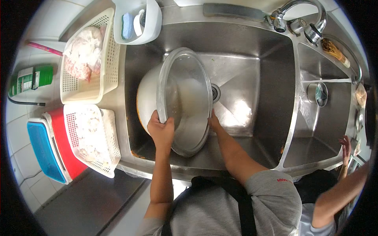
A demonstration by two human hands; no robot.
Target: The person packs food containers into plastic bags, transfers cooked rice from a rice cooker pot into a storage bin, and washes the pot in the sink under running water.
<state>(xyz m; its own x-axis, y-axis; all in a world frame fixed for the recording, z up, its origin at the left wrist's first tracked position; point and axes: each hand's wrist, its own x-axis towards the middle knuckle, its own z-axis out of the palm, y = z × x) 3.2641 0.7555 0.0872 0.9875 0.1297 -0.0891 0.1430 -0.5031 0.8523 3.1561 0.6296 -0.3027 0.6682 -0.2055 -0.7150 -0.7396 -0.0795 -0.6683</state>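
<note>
A large round translucent basin (pixel 189 97) stands tilted on its side in the wide stainless-steel sink bowl (pixel 236 118). My left hand (pixel 161 125) grips its thick rim at the near left. At the near right, my right hand (pixel 213 120) holds the rim's other side; some of its fingers are hidden. The basin's open side leans up and to the right, and its pale, rounded outside (pixel 147 94) faces left. Just right of the rim shows the sink drain (pixel 215 93), partly covered by it.
Left stand a perforated basket (pixel 110 73) with bagged meat, another perforated basket (pixel 109 141) with pale pieces, and a white tub (pixel 152 29) holding a sponge. A chrome faucet (pixel 313 32) arches at top right. A smaller sink bowl (pixel 324 124) holds a metal cup (pixel 314 93). A co-worker's arm (pixel 336 197) is at lower right.
</note>
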